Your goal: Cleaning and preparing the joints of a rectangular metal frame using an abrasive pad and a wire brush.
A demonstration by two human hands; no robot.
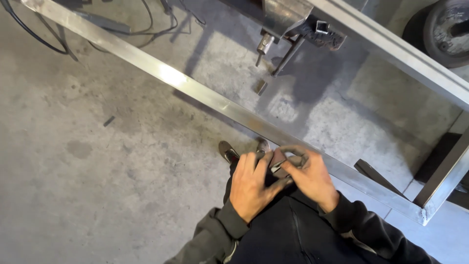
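Dark sleeves (220,230) fill the bottom of the view at about six o'clock, and just above them both hands meet over a small dark object (277,167) held at waist height, a little below the middle of the picture. What the object is cannot be told; it is mostly covered by fingers, with only a short grey edge showing between them. The left hand (250,188) curls around it from seven o'clock, fingers closed on its near side. The right hand (310,177), smudged grey, pinches it from four o'clock with thumb and forefinger narrowed on the top edge.

To handle it well, I judge the left hand should stay the steady support while the right does the fine work, both kept close to the body so that nothing drops to the floor.

Just beyond the hands, two shoes (229,151) show at eleven o'clock on the stained concrete floor (97,171). A long steel bar (205,93) runs diagonally from ten o'clock to four o'clock, passing right behind the hands. Farther off at one o'clock stands a clamp (293,24) on another beam, with cables (146,24) at eleven o'clock and a wheel (447,32) at two o'clock.
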